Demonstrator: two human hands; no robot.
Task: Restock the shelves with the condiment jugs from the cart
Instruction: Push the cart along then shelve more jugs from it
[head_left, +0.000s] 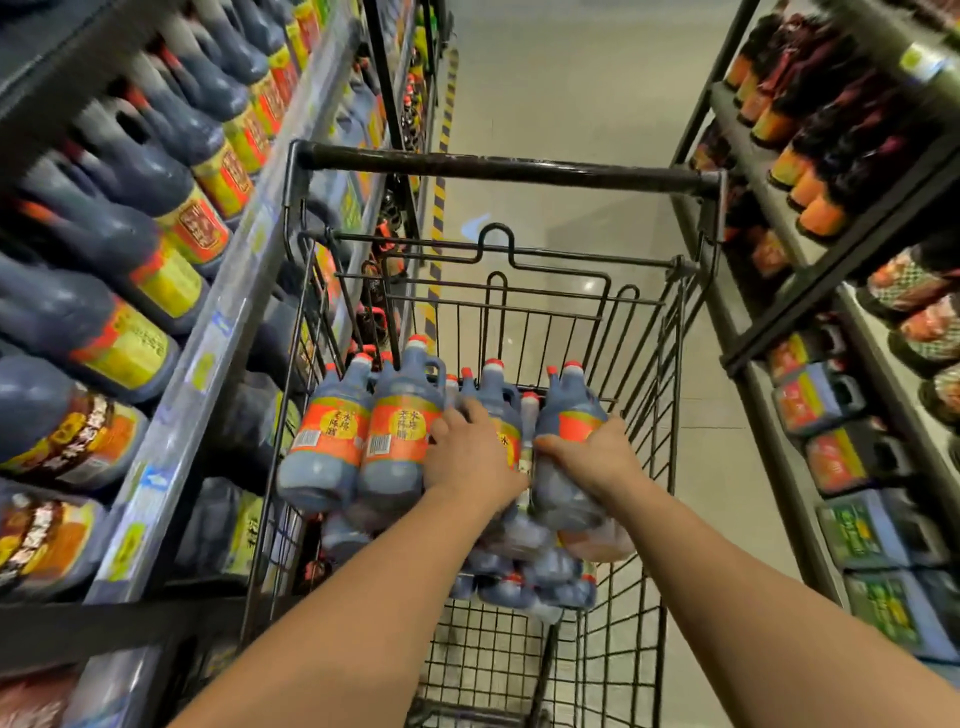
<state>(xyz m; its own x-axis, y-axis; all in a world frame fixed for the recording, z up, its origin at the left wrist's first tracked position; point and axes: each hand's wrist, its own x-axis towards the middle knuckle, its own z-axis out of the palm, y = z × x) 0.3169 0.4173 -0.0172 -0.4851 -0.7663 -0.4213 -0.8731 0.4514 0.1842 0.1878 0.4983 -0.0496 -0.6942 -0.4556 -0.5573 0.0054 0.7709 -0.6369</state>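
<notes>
Both arms reach forward and down into the cart (644, 332), which sits in the aisle between two shelves. We see the jugs (395, 431) packed upright in the basket's far part, red caps up, long axes vertical though tipped a bit toward us by the wide lens; more jugs lie lower down under them. Left hand (470, 457) lies palm-down on the front of a middle jug (498, 405), fingers spread moderately and draped over its label; it reads as a loose hold, not a closed fist. Right hand (597, 460) wraps the right-end jug (569, 441) from its right side, thumb across the front, fingers behind and out of sight, so it looks like a real grasp on the body. Both jugs sit directly ahead of the hands, already in contact, so there is no reach left to close. The key relation, as we judge it: the restock shelf (218, 332) with matching dark jugs is to the left, nearer the left arm, so the lift probably goes up over the basket rim, then left. Arms are nearly straight, wrists bent down. Risk we'd flag: jugs are packed tight, and a neighbour may drag or tip on the pull.
</notes>
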